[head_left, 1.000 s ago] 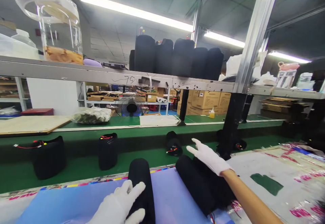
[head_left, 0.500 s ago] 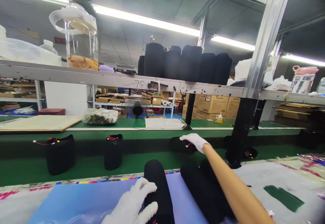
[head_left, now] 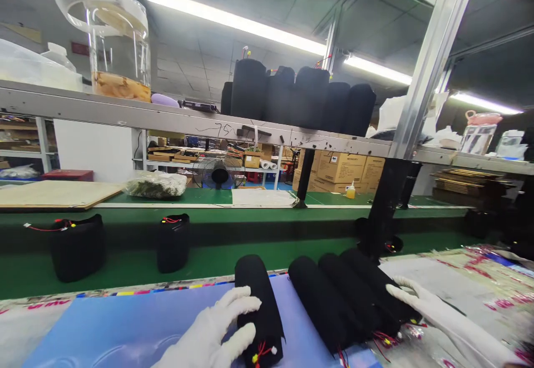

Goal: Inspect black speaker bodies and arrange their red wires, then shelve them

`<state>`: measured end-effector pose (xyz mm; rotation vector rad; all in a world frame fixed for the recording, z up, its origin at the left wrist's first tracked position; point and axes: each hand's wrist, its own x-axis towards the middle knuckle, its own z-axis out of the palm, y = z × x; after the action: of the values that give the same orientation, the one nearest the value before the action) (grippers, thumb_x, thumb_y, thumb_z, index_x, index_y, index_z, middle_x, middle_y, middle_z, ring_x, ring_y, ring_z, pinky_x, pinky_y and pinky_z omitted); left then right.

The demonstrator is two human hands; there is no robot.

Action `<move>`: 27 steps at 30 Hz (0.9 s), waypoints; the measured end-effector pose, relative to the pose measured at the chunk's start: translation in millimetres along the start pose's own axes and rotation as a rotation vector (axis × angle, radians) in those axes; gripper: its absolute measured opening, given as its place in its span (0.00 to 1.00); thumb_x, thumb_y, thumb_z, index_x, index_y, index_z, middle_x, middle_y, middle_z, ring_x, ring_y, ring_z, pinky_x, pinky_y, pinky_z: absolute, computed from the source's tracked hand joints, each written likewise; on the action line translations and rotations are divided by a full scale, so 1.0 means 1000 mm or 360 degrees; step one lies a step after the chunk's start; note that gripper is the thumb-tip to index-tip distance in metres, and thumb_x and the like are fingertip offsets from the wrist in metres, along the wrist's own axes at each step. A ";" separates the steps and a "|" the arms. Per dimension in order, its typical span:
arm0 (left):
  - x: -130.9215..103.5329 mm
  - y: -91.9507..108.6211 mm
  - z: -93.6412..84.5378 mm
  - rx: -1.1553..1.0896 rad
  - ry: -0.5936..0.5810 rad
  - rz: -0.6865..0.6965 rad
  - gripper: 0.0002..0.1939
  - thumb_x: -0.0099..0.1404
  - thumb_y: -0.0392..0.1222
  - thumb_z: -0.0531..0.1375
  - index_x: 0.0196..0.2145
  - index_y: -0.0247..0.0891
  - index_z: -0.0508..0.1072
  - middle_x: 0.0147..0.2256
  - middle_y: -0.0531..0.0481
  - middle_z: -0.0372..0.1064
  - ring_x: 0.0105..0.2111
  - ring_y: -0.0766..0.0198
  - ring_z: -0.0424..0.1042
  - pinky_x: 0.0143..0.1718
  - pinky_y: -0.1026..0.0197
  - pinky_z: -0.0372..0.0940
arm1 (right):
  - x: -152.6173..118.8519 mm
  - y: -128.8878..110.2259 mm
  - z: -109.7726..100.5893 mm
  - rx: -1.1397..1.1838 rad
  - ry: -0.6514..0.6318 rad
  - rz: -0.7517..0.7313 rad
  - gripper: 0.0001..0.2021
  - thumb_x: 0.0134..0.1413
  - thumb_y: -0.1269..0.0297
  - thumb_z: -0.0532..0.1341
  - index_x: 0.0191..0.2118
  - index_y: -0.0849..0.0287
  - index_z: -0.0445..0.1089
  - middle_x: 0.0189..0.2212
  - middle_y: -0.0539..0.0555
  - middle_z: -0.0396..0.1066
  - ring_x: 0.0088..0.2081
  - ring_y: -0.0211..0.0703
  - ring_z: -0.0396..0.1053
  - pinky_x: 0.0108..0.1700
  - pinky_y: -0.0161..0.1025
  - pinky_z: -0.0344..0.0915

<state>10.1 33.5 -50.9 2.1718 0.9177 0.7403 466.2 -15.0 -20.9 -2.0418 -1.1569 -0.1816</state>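
My left hand [head_left: 217, 323], in a white glove, lies with spread fingers against the left side of a black padded roll [head_left: 256, 296]. Red wires with a white connector come out of that roll's near end. Three more black rolls lie side by side at the right: the left one [head_left: 319, 304], the middle one [head_left: 348, 296] and the right one [head_left: 375, 284]. My right hand [head_left: 411, 298], also white-gloved, has its fingers around the right side of the rightmost roll. Part of its grip is hard to see. The rolls lie at a slant on a blue sheet [head_left: 137, 323].
Two black sleeves with red wires stand on the green belt [head_left: 129, 257]. Behind the rolls a black post [head_left: 377, 212] supports a metal shelf [head_left: 167, 122], which bears more black rolls and a glass jar [head_left: 120, 51]. Plastic film lies at the right.
My right hand has come back from the green belt to the rightmost roll. The black piece it touched there is gone from that spot. My left hand stays beside its roll; the view has shifted slightly.
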 end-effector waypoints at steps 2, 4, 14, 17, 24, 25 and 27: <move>-0.002 0.005 0.001 -0.0289 0.0031 -0.0116 0.21 0.67 0.53 0.54 0.58 0.58 0.67 0.61 0.52 0.63 0.56 0.53 0.69 0.56 0.54 0.65 | -0.010 -0.028 0.002 -0.0012 -0.0095 -0.0058 0.21 0.41 0.49 0.64 0.39 0.59 0.77 0.44 0.67 0.78 0.49 0.68 0.73 0.52 0.57 0.67; 0.000 0.005 0.001 -0.0512 0.0091 -0.0288 0.25 0.67 0.58 0.54 0.60 0.56 0.64 0.60 0.50 0.64 0.58 0.52 0.66 0.60 0.51 0.61 | -0.029 -0.078 0.012 0.0029 -0.0203 -0.0183 0.29 0.49 0.46 0.59 0.54 0.58 0.69 0.57 0.63 0.69 0.59 0.61 0.65 0.62 0.54 0.57; 0.025 -0.046 -0.008 -0.1394 0.0500 -0.0750 0.41 0.63 0.66 0.55 0.65 0.46 0.48 0.59 0.33 0.63 0.37 0.50 0.80 0.40 0.47 0.72 | -0.130 -0.213 0.161 0.0915 -0.1431 -0.0085 0.52 0.49 0.54 0.65 0.71 0.68 0.34 0.65 0.71 0.54 0.64 0.59 0.58 0.63 0.51 0.55; 0.026 -0.053 -0.011 -0.1252 0.0596 -0.0697 0.50 0.58 0.68 0.59 0.66 0.38 0.44 0.63 0.27 0.55 0.57 0.41 0.67 0.55 0.42 0.63 | -0.133 -0.205 0.161 0.1146 -0.1452 -0.0147 0.57 0.45 0.61 0.66 0.71 0.60 0.25 0.64 0.66 0.58 0.59 0.53 0.66 0.58 0.48 0.63; 0.005 -0.020 -0.001 -0.0874 0.0458 -0.0148 0.53 0.43 0.69 0.68 0.62 0.44 0.61 0.59 0.41 0.67 0.59 0.42 0.64 0.59 0.44 0.62 | -0.156 -0.187 0.119 0.1578 -0.1513 -0.0596 0.52 0.43 0.62 0.72 0.69 0.39 0.41 0.66 0.51 0.55 0.66 0.57 0.55 0.62 0.53 0.60; 0.001 -0.014 0.002 -0.0763 0.0437 -0.0153 0.48 0.47 0.66 0.68 0.62 0.46 0.62 0.58 0.43 0.68 0.58 0.42 0.66 0.58 0.44 0.64 | -0.160 -0.184 0.117 0.1597 -0.1513 -0.0589 0.51 0.44 0.60 0.71 0.69 0.39 0.42 0.66 0.51 0.56 0.66 0.58 0.55 0.62 0.53 0.60; -0.007 -0.007 0.010 -0.0635 0.0448 -0.0228 0.38 0.57 0.61 0.64 0.62 0.48 0.62 0.58 0.46 0.69 0.58 0.44 0.67 0.57 0.46 0.66 | -0.165 -0.177 0.117 0.1627 -0.1492 -0.0562 0.49 0.45 0.57 0.71 0.69 0.39 0.42 0.65 0.51 0.58 0.66 0.59 0.54 0.63 0.55 0.59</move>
<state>10.0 28.3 -64.2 1.6638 0.9585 1.0744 204.9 5.4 -81.2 -0.9408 -1.6515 1.0860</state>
